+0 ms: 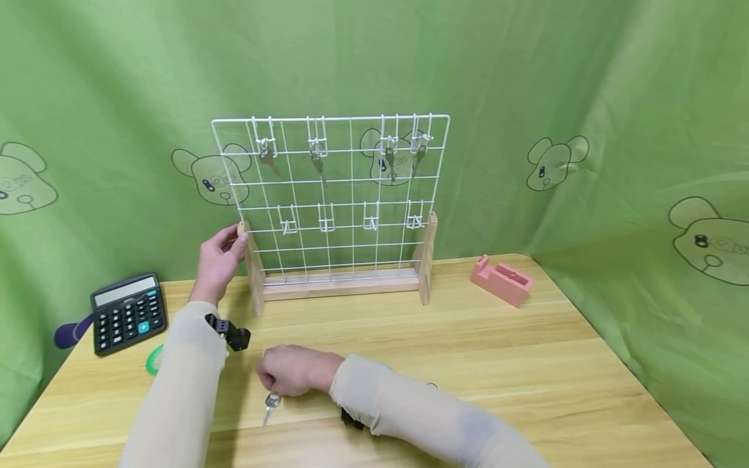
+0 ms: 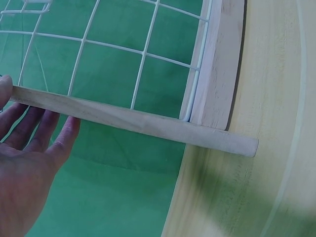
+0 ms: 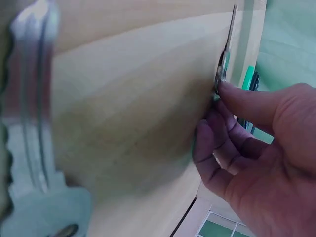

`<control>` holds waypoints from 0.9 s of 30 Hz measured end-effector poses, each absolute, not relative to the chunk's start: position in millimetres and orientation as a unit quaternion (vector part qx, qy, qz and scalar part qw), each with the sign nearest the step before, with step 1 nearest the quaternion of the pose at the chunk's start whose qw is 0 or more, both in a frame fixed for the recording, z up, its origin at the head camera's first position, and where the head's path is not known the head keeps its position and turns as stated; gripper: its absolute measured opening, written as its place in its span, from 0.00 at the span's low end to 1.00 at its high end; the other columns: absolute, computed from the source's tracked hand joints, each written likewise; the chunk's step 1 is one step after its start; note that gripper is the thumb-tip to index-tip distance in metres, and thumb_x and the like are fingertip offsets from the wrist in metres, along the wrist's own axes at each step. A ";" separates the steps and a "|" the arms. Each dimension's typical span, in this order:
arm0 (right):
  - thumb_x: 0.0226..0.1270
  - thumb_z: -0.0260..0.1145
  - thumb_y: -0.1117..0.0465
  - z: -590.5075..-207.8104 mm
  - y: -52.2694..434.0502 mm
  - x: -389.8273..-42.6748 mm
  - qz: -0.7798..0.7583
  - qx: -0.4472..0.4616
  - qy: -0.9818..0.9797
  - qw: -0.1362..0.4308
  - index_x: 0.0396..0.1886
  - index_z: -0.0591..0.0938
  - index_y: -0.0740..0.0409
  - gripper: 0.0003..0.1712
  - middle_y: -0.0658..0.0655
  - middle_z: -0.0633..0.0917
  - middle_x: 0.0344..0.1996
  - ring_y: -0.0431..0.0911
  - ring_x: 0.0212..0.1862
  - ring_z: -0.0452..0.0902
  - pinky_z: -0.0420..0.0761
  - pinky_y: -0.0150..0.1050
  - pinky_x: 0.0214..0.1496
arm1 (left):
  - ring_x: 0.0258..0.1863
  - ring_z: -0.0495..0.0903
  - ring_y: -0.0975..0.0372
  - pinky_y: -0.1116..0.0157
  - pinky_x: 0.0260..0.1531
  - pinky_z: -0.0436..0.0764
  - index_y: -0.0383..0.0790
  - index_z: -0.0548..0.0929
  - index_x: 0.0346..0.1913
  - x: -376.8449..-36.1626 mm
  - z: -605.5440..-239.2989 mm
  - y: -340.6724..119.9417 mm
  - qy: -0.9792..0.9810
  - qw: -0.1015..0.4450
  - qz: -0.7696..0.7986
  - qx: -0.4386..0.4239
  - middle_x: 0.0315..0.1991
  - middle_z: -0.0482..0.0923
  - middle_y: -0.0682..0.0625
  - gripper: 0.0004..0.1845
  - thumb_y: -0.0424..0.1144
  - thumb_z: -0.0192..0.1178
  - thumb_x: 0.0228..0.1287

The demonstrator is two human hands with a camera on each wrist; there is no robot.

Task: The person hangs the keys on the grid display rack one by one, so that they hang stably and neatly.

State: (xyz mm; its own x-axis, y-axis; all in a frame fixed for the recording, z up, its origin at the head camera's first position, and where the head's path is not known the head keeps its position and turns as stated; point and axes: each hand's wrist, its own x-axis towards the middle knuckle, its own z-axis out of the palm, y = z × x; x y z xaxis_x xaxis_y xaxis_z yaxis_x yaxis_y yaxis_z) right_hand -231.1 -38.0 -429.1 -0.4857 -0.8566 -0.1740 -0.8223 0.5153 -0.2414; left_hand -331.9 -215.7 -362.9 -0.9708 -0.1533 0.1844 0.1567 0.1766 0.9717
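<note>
Now | left hand (image 1: 218, 261) flat on rack (image 1: 253, 273) post | right hand (image 1: 295, 370) fingers pinch key (image 1: 270, 404) mid-table (image 1: 526, 364)

bright even light, soft shadows; right wrist view blurred, edges bowed.

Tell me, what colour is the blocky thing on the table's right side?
The block is pink. The head view shows it best.

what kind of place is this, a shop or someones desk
Probably a staged recording setup, not a shop: a green printed cloth backdrop surrounds a wooden table holding a wire key rack and calculator.
</note>
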 end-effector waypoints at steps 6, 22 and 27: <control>0.63 0.65 0.70 -424.7 -32.2 -235.0 -0.068 -0.497 0.849 0.167 0.23 0.75 0.49 0.14 0.42 0.74 0.22 0.34 0.27 0.69 0.70 0.21 0.28 | 0.62 0.70 0.50 0.65 0.58 0.76 0.33 0.64 0.72 -331.7 -361.8 -216.6 -0.759 0.121 -0.640 -0.005 0.67 0.68 0.36 0.28 0.41 0.54 0.75; 0.61 0.66 0.71 -407.9 -22.5 -243.9 -0.188 -0.483 0.841 0.157 0.31 0.81 0.50 0.10 0.40 0.77 0.24 0.33 0.28 0.72 0.74 0.20 0.32 | 0.63 0.69 0.50 0.65 0.59 0.76 0.33 0.64 0.72 -331.4 -362.3 -216.2 -0.756 0.120 -0.644 -0.004 0.67 0.67 0.36 0.28 0.41 0.54 0.75; 0.62 0.64 0.73 -399.7 -19.1 -247.6 -0.212 -0.492 0.833 0.140 0.33 0.83 0.52 0.10 0.40 0.79 0.26 0.32 0.30 0.73 0.74 0.19 0.35 | 0.63 0.70 0.50 0.65 0.59 0.76 0.33 0.64 0.72 -331.7 -362.8 -216.4 -0.755 0.120 -0.644 -0.007 0.67 0.67 0.36 0.29 0.42 0.54 0.75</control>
State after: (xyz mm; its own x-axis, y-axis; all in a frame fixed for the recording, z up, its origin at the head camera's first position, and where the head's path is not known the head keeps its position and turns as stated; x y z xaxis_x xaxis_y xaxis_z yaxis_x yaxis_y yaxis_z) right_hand -247.6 -19.1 -399.7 -0.4764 -0.8789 -0.0242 -0.7606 0.4258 -0.4900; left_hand -331.7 -216.4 -362.8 -0.9711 -0.1442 0.1902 0.1651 0.1694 0.9716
